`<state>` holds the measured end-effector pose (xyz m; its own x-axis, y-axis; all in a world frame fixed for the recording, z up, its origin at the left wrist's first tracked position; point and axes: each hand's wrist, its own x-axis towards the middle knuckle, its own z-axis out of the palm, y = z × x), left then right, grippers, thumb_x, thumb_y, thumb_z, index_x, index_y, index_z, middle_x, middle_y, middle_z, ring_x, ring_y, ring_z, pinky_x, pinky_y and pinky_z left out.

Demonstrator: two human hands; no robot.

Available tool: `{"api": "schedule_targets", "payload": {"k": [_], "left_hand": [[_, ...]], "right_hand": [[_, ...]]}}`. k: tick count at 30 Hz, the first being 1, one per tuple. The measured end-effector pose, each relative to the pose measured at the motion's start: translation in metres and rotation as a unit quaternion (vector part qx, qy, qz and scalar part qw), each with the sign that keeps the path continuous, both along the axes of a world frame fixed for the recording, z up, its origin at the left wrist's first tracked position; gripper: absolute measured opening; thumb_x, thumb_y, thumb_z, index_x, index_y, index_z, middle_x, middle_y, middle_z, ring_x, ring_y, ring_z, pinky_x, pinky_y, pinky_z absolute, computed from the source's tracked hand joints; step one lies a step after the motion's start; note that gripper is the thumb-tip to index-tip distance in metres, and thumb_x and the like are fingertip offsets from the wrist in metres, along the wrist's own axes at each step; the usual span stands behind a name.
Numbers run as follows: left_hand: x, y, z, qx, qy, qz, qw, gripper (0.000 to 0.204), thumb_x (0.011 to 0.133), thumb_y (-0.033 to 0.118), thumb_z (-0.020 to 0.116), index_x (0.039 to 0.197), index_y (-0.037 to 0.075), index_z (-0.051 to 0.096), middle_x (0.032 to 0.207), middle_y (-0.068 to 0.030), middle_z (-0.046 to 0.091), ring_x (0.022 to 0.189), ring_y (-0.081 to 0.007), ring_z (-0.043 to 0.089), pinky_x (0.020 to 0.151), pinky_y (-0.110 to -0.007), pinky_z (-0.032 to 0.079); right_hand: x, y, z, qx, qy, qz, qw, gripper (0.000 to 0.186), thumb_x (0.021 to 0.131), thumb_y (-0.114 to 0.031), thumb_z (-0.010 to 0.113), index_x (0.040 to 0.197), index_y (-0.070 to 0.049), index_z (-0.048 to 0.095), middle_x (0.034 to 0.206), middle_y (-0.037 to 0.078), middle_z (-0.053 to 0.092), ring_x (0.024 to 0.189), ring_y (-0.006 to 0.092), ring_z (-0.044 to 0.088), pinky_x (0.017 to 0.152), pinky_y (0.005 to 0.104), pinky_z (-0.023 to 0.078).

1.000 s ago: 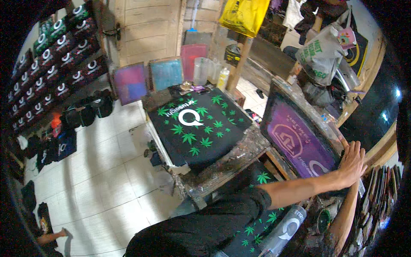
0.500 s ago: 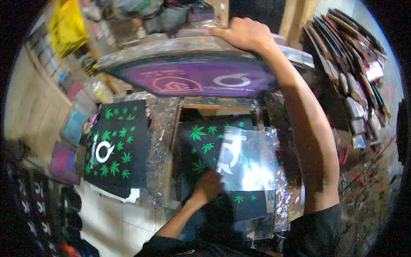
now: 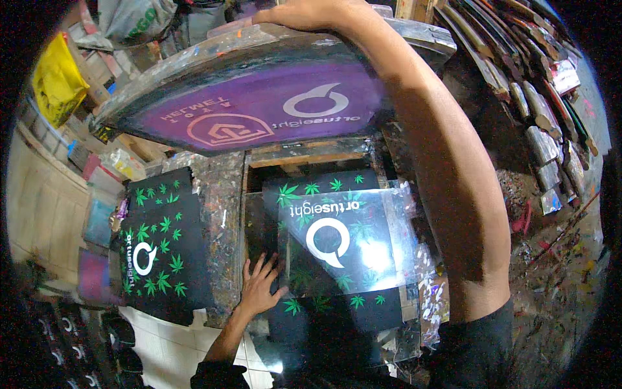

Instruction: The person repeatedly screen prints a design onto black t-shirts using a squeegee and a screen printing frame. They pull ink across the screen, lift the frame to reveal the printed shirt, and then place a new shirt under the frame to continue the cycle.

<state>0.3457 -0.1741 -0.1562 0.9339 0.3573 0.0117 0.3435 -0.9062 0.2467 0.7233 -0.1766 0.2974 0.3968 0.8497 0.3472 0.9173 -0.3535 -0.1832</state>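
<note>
My right hand [image 3: 317, 14] reaches up and grips the top edge of a silkscreen frame [image 3: 227, 47], which stands tilted up with purple mesh [image 3: 259, 107] facing me. Below it lies a black panel [image 3: 356, 308] printed with green leaves. A clear plastic sheet [image 3: 389, 227] bearing a white ring-shaped logo rests over that panel and reflects a bright glare. My left hand [image 3: 260, 285] is open, its fingers spread, at the panel's left side by the sheet's lower left corner. Whether its fingertips touch the surface I cannot tell.
To the left lies another black leaf-printed panel [image 3: 155, 240] with a white logo, on a stack. Many wooden-handled squeegees [image 3: 518, 97] lean at the right. A yellow bag [image 3: 58, 78] hangs at the far left. Paint-spattered board [image 3: 223, 194] separates the two panels.
My left hand has moved left off the clear sheet and spread its fingers. More of the sheet now shows over the panel. My right hand still holds the raised frame; the view has shifted.
</note>
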Motion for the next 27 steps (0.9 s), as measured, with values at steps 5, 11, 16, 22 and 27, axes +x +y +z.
{"api": "schedule_targets", "payload": {"k": [5, 11, 16, 22, 27], "left_hand": [[-0.012, -0.001, 0.001, -0.012, 0.021, -0.014, 1.0, 0.067, 0.09, 0.053, 0.065, 0.145, 0.016, 0.057, 0.162, -0.0089, 0.039, 0.151, -0.037, 0.029, 0.122, -0.065, 0.006], [-0.008, -0.005, 0.0, 0.005, -0.008, -0.029, 1.0, 0.07, 0.09, 0.049, 0.065, 0.149, 0.016, 0.051, 0.163, -0.0091, 0.038, 0.152, -0.0375, 0.027, 0.121, -0.067, 0.008], [-0.02, 0.004, -0.008, 0.034, -0.045, -0.062, 0.996, 0.067, 0.09, 0.045, 0.066, 0.148, 0.013, 0.052, 0.162, -0.0118, 0.037, 0.153, -0.0384, 0.025, 0.121, -0.067, 0.008], [0.023, -0.062, -0.003, 0.015, -0.233, 0.075, 0.969, 0.059, 0.095, 0.038, 0.06, 0.144, 0.004, 0.055, 0.157, -0.0222, 0.042, 0.149, -0.0576, 0.018, 0.116, -0.075, 0.005], [0.101, -0.113, 0.08, -0.607, -0.286, 0.009, 0.741, 0.054, 0.104, 0.04, 0.055, 0.146, 0.006, 0.05, 0.136, -0.022, 0.06, 0.124, -0.0393, 0.058, 0.112, -0.051, 0.042]], "right_hand": [[-0.008, 0.002, 0.004, -0.011, -0.009, -0.02, 1.0, 0.083, 0.087, -0.073, 0.051, 0.127, -0.002, 0.069, 0.132, 0.023, 0.065, 0.126, 0.0393, 0.061, 0.106, 0.0447, 0.047], [-0.007, 0.008, -0.001, -0.011, -0.004, -0.039, 0.999, 0.082, 0.087, -0.073, 0.052, 0.127, -0.003, 0.069, 0.131, 0.025, 0.065, 0.124, 0.0398, 0.062, 0.104, 0.0456, 0.048], [-0.006, 0.014, -0.014, 0.015, -0.044, -0.054, 0.997, 0.103, 0.076, -0.091, 0.049, 0.119, -0.001, 0.073, 0.125, 0.028, 0.067, 0.119, 0.0444, 0.064, 0.102, 0.0495, 0.05], [-0.034, -0.022, -0.021, 0.028, -0.027, -0.054, 0.998, 0.097, 0.078, -0.088, 0.052, 0.112, -0.001, 0.076, 0.116, 0.027, 0.071, 0.113, 0.0414, 0.068, 0.098, 0.0497, 0.053], [-0.073, -0.066, -0.054, 0.084, -0.071, -0.018, 0.994, 0.081, 0.084, -0.079, 0.054, 0.09, -0.001, 0.078, 0.09, 0.024, 0.075, 0.091, 0.0395, 0.074, 0.085, 0.0508, 0.057]]}}
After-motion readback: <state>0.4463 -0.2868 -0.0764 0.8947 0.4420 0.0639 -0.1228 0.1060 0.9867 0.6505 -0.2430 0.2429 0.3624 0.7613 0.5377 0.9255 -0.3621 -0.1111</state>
